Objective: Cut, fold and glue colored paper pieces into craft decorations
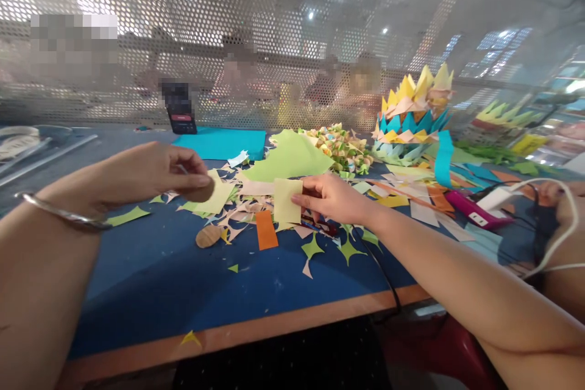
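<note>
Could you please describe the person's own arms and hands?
The left forearm and right forearm are bare, with no sleeves in view. A smooth, silvery bangle circles the left wrist. The left hand and right hand are ungloved.

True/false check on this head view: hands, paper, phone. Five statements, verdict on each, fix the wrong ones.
1. The right hand holds a pale yellow paper piece. True.
2. The orange paper piece is in the left hand. False: it lies on the table.
3. A round, wood-grained disc lies to the left of the orange paper piece. True.
4. The phone lies flat, screen down. False: it stands up, screen showing.
5. The table's surface is red. False: it is blue.
</note>
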Available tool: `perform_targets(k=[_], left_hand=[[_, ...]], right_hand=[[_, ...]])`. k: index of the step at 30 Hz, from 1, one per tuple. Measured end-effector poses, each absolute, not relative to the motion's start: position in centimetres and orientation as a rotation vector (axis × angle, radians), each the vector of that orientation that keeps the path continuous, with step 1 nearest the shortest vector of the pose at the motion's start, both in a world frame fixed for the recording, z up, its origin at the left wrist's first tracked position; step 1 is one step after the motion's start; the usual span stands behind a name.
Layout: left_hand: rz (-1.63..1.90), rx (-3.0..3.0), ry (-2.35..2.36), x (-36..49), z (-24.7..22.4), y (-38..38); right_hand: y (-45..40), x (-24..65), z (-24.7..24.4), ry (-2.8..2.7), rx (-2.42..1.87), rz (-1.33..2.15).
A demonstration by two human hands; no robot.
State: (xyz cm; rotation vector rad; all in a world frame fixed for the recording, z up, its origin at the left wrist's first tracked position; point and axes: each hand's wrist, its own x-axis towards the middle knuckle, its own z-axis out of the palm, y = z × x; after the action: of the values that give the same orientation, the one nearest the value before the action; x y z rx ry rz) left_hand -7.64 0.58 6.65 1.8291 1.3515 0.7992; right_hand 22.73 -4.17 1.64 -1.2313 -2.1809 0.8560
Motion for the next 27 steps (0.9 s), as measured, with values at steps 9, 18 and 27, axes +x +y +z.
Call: perform_targets(k=[9, 18, 27], left_hand=[[0.848, 1.622, 0.827, 0.2, 2.3, -2.8], [0.928, 1.436, 0.791, 1.0, 1.6, -3.3], [1.080, 1.337, 0.860, 2.0, 2.6, -3.1]], right_hand=[[-4.3, 22.2, 1.4, -2.046, -1.048, 1.027], [-4.5, 22.1, 1.7, -2.003, -1.077, 1.059], [-4.4, 22.0, 2.0, -1.836, -1.054, 0.823]])
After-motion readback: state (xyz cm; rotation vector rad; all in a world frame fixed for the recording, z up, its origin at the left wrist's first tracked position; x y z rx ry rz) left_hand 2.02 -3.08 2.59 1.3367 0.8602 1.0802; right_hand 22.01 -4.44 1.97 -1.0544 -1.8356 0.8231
